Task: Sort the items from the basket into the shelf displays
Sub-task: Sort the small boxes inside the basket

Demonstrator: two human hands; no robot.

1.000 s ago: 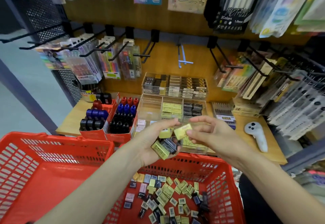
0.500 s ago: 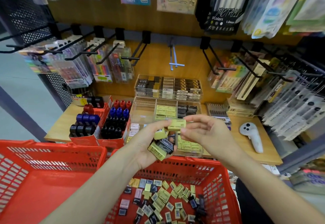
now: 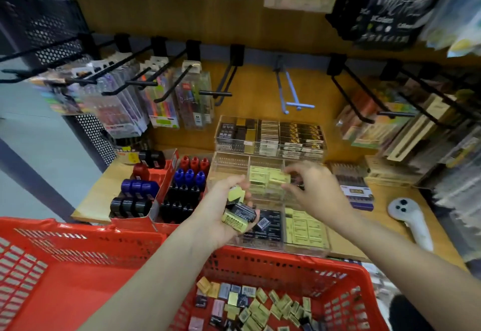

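Mid-frame, our left hand [image 3: 223, 216] grips a bunch of erasers [image 3: 236, 217]; our right hand [image 3: 313, 190] pinches a yellow eraser [image 3: 279, 178] over the clear tray [image 3: 229, 163]

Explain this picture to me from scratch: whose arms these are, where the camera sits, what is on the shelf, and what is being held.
There is no machine here, only a person's two bare arms. The single camera is worn on the person's head and looks forward and down, so the arms reach in from the bottom edge.

The left hand has a grip on a small bunch of yellow and black erasers. The right hand pinches one yellow eraser over the clear display tray, above a compartment already holding yellow ones.

Below, a red basket holds many more loose erasers. On the wooden shelf also sit red boxes of ink bottles and a white controller. Pen packs hang on hooks behind.
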